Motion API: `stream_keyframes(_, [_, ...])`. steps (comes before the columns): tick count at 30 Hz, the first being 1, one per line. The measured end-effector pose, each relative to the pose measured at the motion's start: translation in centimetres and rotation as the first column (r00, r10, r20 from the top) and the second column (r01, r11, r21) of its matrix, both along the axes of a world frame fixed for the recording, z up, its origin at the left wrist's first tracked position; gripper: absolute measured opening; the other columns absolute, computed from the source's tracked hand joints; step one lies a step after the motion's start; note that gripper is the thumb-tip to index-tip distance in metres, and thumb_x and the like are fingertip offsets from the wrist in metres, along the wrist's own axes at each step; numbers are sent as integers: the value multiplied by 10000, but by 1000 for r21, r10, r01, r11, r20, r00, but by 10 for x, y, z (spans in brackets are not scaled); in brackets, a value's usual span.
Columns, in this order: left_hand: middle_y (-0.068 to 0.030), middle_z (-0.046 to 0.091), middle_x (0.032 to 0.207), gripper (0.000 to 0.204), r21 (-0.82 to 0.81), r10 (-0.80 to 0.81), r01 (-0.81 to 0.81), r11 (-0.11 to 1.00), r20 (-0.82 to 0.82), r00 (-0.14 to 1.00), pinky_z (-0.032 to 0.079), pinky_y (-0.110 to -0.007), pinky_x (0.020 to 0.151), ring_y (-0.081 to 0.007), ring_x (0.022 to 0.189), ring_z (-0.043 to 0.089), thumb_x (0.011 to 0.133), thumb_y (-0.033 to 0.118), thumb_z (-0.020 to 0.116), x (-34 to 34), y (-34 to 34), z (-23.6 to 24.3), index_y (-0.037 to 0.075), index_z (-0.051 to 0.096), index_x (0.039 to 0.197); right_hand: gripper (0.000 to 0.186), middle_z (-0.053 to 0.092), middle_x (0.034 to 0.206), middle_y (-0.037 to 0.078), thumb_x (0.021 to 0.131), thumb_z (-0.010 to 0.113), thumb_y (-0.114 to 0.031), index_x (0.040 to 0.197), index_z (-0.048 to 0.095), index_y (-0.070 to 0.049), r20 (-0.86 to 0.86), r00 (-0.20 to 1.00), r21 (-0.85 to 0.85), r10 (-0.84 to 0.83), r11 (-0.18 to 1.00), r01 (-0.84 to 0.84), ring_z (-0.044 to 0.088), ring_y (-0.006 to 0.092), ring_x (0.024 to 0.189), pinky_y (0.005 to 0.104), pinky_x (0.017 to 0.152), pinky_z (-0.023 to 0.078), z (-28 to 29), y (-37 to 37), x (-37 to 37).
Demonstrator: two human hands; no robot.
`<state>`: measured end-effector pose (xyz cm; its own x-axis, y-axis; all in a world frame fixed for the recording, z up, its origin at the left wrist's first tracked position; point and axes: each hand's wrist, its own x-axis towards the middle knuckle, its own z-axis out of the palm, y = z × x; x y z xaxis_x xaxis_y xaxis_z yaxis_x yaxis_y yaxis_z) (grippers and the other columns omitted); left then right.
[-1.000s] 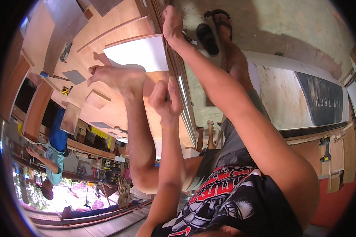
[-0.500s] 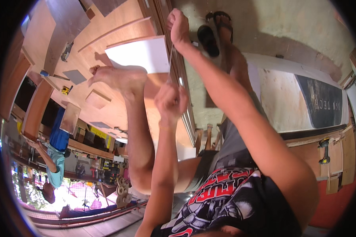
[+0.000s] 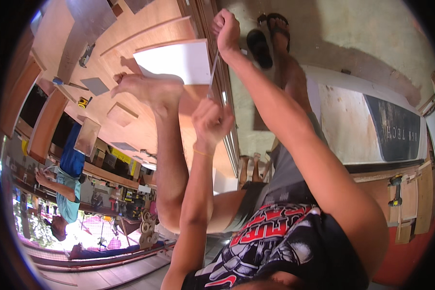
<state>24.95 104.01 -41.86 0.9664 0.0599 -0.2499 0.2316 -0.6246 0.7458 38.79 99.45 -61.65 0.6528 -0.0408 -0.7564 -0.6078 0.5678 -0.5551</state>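
A thin pale metallic strip [image 3: 213,77], too blurred to name more exactly, runs between my two hands. My left hand [image 3: 210,121] is closed around its near end, the fist slightly smeared by motion. My right hand [image 3: 225,33] is curled closed at the far end, above the long brown wooden edge pieces [image 3: 217,63]. What its fingers grip is partly hidden by the hand. A white-faced board [image 3: 176,63] lies just left of the strip, and my bare foot [image 3: 145,89] presses at its near edge.
Plywood work surface [image 3: 150,29] at left carries a yellow tape measure [image 3: 84,102], a clamp-like tool [image 3: 86,55] and small offcuts. A co-worker in a teal shirt [image 3: 68,198] stands far left. A drill [image 3: 396,191] lies at right near a white panel [image 3: 348,121].
The whole view has shifted slightly rightward. The strip slants a little more between my hands, which both stay closed. The co-worker's arm has bent and drawn in toward the body.
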Motion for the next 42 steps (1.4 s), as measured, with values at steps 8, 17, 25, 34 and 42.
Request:
stream_keyframes(8, [-103, 579, 684, 189, -34, 167, -183, 983, -267, 949, 490, -332, 705, -220, 622, 552, 853, 14, 705, 14, -14, 5, 9, 576, 714, 351, 342, 621, -24, 968, 463, -320, 679, 372, -145, -94, 995, -168, 28, 985, -43, 332, 106, 536, 296, 496, 282, -49, -4, -32])
stream_keyframes(17, [-145, 699, 951, 452, -243, 283, -307, 920, -129, 950, 500, -368, 862, -257, 918, 644, 886, 400, 721, 31, -7, 30, -37, 612, 928, 510, 601, 760, 234, 983, 363, -348, 814, 585, 79, -368, 929, -234, 43, 962, -138, 597, 334, 726, 449, 734, 478, 19, 3, 16])
stream_keyframes(25, [-147, 698, 833, 430, -240, 345, -352, 905, -70, 936, 507, -305, 711, -206, 760, 649, 913, 379, 708, 17, 5, -10, -40, 615, 889, 443, 665, 954, 320, 1015, 408, -292, 982, 630, 91, -473, 863, -353, 177, 859, -370, 679, 473, 960, 458, 761, 570, 11, 14, 17])
stream_keyframes(34, [-128, 592, 673, 135, 7, 285, -285, 959, -41, 958, 449, -317, 547, -207, 580, 556, 876, 6, 657, 12, 0, -20, -30, 565, 784, 465, 666, 961, 232, 1037, 414, -379, 1050, 613, 41, -431, 827, -329, 361, 791, -516, 684, 414, 979, 457, 845, 565, -9, 18, 9])
stream_keyframes(42, [-149, 624, 739, 119, 29, 166, -167, 986, 16, 986, 542, -407, 673, -333, 668, 621, 846, 9, 671, -2, -8, -28, 9, 573, 779, 341, 467, 644, 16, 933, 457, -364, 722, 466, -97, -229, 972, -89, 50, 993, -72, 430, 154, 546, 335, 505, 386, 0, 35, -9])
